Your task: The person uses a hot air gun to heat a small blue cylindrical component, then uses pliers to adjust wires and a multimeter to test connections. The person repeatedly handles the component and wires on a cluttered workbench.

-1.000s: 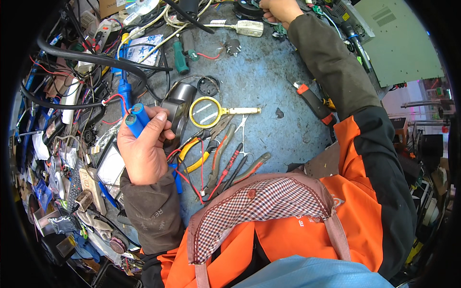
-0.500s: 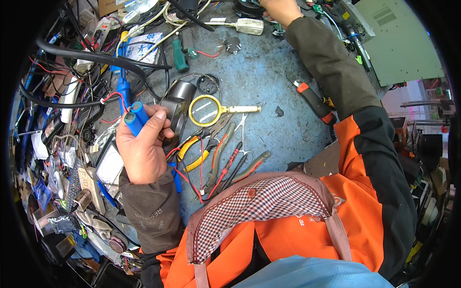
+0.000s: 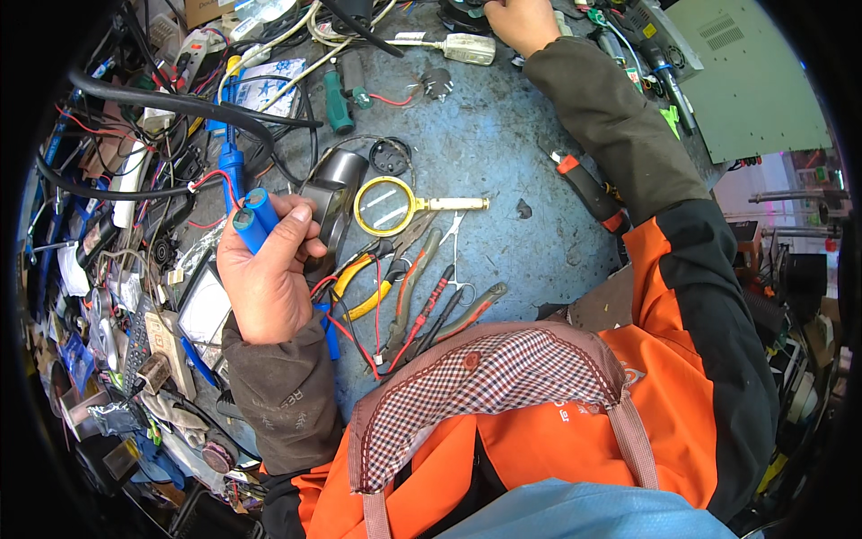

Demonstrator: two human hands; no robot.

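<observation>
Between the thumb and fingers of my left hand [image 3: 274, 278] is a blue battery pack [image 3: 256, 221], two cylindrical cells side by side with red and dark wires. Just beyond those fingers lies a dark, glossy rounded device [image 3: 339, 178]. My right arm stretches to the far side of the bench. There my right hand [image 3: 523, 22] has its fingers bent at a black round object [image 3: 465, 13], cut off by the top edge. What those fingers pinch, if anything, is hidden. A yellow-rimmed magnifying glass [image 3: 384, 207] lies right of the battery pack.
Yellow-handled pliers [image 3: 366, 287], other pliers and red and black probes lie near my apron. A green screwdriver [image 3: 338, 103] lies farther back. The red and black cutter [image 3: 588, 190] sits under my right forearm. Tangled cables [image 3: 180, 103] crowd the left; a metal case [image 3: 741, 81] stands right.
My right hand has shifted slightly left and up at the far edge, its forearm following. My left hand and the battery pack stay in place.
</observation>
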